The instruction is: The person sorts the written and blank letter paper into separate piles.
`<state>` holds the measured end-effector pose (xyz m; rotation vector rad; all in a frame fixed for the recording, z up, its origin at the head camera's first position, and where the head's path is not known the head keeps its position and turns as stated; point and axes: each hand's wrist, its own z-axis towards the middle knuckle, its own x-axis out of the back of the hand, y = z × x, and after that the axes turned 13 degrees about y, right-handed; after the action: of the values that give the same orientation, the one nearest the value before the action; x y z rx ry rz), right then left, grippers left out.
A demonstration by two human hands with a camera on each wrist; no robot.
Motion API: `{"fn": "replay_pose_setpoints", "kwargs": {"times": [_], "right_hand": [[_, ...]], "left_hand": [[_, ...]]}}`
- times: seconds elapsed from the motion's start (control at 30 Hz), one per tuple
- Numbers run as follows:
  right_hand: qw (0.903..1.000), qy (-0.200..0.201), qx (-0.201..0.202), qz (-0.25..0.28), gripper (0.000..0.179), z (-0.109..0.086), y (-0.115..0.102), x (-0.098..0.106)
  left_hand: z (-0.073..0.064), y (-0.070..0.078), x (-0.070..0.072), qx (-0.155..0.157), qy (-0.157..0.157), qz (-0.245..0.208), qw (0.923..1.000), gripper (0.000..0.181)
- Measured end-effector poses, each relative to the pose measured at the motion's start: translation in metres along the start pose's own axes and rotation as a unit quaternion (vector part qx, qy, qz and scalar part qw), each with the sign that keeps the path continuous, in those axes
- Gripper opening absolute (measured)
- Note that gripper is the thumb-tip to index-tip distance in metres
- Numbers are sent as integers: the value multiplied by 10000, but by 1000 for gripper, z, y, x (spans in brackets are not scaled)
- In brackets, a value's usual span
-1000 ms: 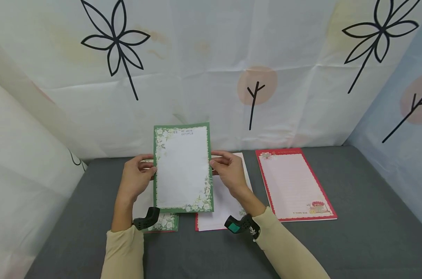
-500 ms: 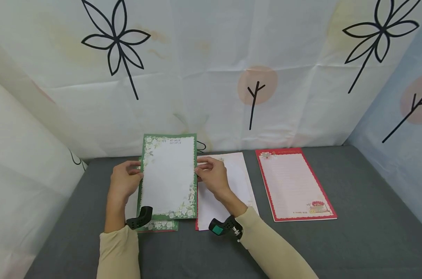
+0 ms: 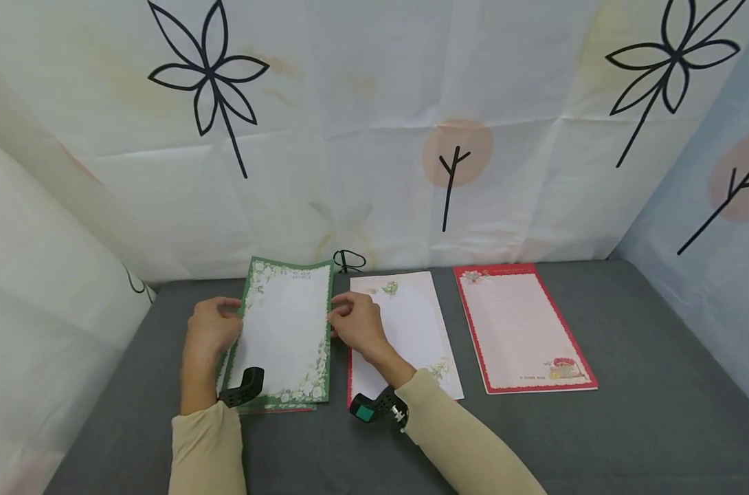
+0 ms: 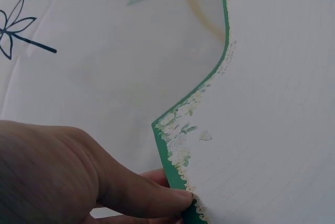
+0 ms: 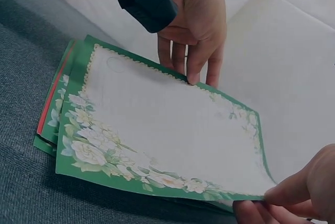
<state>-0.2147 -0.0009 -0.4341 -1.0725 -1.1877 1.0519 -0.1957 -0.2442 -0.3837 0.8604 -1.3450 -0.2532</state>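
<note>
A sheet of letter paper [image 3: 282, 330] with a green border and white flowers is held up between both hands, close over the left pile. My left hand [image 3: 212, 328] pinches its left edge between thumb and fingers. On the opposite edge, my right hand [image 3: 359, 326] pinches it the same way. The paper's top edge bows in the left wrist view. Beneath it lies the left pile [image 5: 56, 106], where green flowered borders and a thin red edge show at one end; the sheet covers most of it.
A white sheet with pale flowers [image 3: 405, 330] lies in the middle, a red edge showing under its left side. To the right is red-bordered lined paper [image 3: 523, 330]. A printed cloth [image 3: 374, 172] rises behind the dark grey table [image 3: 646, 412].
Both hands have brought the green-bordered sheet down and to the left, over the left pile. More of the middle white sheet shows now.
</note>
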Motion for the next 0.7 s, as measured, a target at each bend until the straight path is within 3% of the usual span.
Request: {"fn": "replay_pose_setpoints", "kwargs": {"times": [0.33,0.7], "right_hand": [[9954,-41,140,-948,26,-1,3,-10],[9820,-329,308,-1837,35,-3,-1,-16]], "left_hand": [[4,-5,-7,434,42,348,9984,49],[7,-8,-9,446,-221,817,9954,55]]}}
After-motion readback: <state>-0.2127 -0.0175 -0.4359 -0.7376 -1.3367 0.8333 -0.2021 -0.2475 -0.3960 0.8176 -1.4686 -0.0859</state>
